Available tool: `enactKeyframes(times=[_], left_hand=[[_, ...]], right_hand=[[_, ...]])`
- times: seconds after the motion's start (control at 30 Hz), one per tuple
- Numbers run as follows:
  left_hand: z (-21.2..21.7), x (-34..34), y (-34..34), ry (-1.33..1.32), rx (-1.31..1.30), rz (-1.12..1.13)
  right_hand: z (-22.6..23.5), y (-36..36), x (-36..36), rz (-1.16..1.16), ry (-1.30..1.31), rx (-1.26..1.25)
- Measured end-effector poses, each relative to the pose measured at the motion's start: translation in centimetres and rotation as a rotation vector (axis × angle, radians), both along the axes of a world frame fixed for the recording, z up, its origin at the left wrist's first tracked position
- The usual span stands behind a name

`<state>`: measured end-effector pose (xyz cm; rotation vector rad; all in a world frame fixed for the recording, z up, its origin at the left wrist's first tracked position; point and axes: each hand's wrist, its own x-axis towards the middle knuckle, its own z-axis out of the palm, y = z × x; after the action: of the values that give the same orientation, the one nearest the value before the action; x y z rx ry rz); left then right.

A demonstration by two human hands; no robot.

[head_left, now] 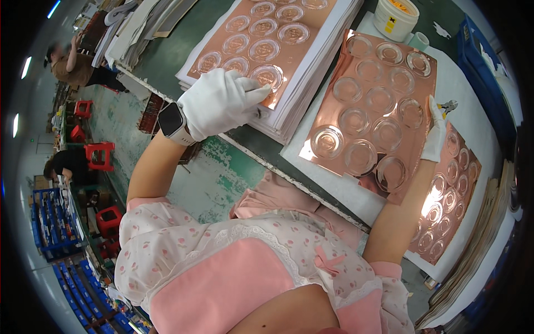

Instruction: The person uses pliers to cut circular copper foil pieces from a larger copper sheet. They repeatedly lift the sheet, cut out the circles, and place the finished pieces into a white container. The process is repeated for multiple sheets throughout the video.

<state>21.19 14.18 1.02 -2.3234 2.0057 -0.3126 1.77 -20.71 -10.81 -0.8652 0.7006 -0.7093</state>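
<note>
- Step in hand, as I read it: handling copper-coloured sheets with round embossed discs, one sheet at a time, between stacks on the bench (167, 55).
- Right hand (435, 133), white glove, fingers closed along the right edge of the loose copper sheet (372, 106). It looks like a pinch grip on that edge; the thumb side is hidden, so I can't tell how tight it is.
- That sheet lies tilted on a white backing board (334, 183), its near corner towards the bench edge, and partly covers a second copper sheet (450, 206) on the right.
- Left hand (222, 103), white glove, smartwatch (172, 123) on the wrist. It is loosely curled, with fingertips pressing on the near corner of the stacked copper sheet (267, 33). It doesn't seem to be gripping, just holding the stack down.
- That stack sits on a pile of white boards (311, 83), just left of the loose sheet and not touching it.
- Next move, my judgement: the loose sheet needs both edges supported. The foil looks thin and glossy, so it would crease or scuff if dragged by one side.
- Far side: white tub (392, 16) with a small roll of tape (420, 40) beside it, and a blue crate (484, 67) at far right.
- Two other people are working well off to the left, near red stools (100, 153).
</note>
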Motion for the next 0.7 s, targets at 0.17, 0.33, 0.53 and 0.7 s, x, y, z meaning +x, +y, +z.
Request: enactKeyframes(times=[0.17,0.33,0.53,0.7], left_hand=[[0.8,-0.2,-0.2,0.064,0.029,-0.028],[0.7,-0.6,0.1,0.154,0.031,-0.004],[3.2,3.2,0.1,0.812,-0.099,0.713],[0.7,13.7,0.5,0.698,-0.016,0.966]], right_hand=[[0.5,0.5,0.2,-0.030,-0.001,-0.002],[0.9,0.9,0.2,-0.005,-0.006,0.045],[-2.0,-1.5,-0.1,-0.051,0.029,-0.051],[-3.4,-2.6,-0.1,-0.006,-0.013,-0.151]])
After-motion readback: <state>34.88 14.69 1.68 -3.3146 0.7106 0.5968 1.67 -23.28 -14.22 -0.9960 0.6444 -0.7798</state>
